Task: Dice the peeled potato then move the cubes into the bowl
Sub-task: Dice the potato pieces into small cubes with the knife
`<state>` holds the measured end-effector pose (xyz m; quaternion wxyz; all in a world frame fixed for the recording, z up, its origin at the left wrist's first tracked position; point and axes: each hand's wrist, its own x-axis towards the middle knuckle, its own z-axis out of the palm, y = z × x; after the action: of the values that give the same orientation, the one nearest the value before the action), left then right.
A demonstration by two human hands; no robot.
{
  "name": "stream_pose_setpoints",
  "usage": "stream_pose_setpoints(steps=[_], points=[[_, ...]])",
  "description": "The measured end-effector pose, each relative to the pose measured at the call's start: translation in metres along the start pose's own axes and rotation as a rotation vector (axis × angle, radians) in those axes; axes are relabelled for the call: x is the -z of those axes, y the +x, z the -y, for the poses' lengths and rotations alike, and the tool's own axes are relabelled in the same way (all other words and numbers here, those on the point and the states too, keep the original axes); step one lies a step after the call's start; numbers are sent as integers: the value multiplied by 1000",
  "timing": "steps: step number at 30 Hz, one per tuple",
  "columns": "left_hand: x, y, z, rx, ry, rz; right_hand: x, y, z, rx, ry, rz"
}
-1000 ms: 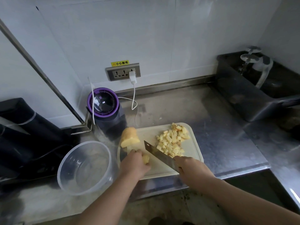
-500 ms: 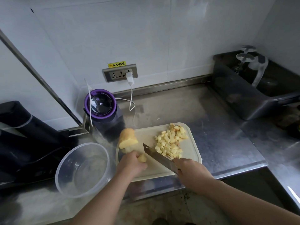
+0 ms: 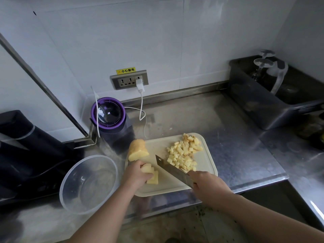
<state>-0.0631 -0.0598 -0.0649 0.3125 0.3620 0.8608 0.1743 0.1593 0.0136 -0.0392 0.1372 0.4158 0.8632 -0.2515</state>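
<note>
The left grip [image 3: 135,175] holds a potato piece [image 3: 151,173] at the board's [image 3: 158,146] front-left edge; right grip [image 3: 208,185] holds the knife [image 3: 171,168], bare board between.

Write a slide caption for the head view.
Left hand holds potato slices on the board; right hand holds the knife.

Scuffed stainless-steel table [image 3: 219,127] bears a cream rectangular plastic cutting board [image 3: 168,183], a clear round plastic bowl [image 3: 70,200], a purple-rimmed dark blender [image 3: 112,123] and a dark plastic tub [image 3: 259,106].
</note>
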Motion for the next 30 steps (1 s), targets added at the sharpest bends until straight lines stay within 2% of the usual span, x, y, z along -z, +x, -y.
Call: stream_pose_setpoints(steps=[3,6,9,12,17,22,26,28,30], points=[[7,-1,-1,-37,-29,24,-1,1,-2,-9,-4,-2],[15,0,-6,2,-171,39,0,2,-4,-30,5,0],[5,-7,-19,82,-349,176,4,1,-7,-44,32,-14],[-20,-19,-34,57,-201,271,11,-1,-10,-45,44,-29],[-48,-27,-48,-113,72,-10,18,-5,-13,-43,40,-55],[-40,-24,-43,-255,352,-93,17,-8,-15,-54,46,-41],[-22,-14,-21,-266,582,40,15,-8,-17,-56,42,-40],[-20,-12,-10,-232,601,120,16,-8,-17,-55,43,-37],[-23,-12,-4,-240,565,109,17,-8,-16,-51,46,-30]])
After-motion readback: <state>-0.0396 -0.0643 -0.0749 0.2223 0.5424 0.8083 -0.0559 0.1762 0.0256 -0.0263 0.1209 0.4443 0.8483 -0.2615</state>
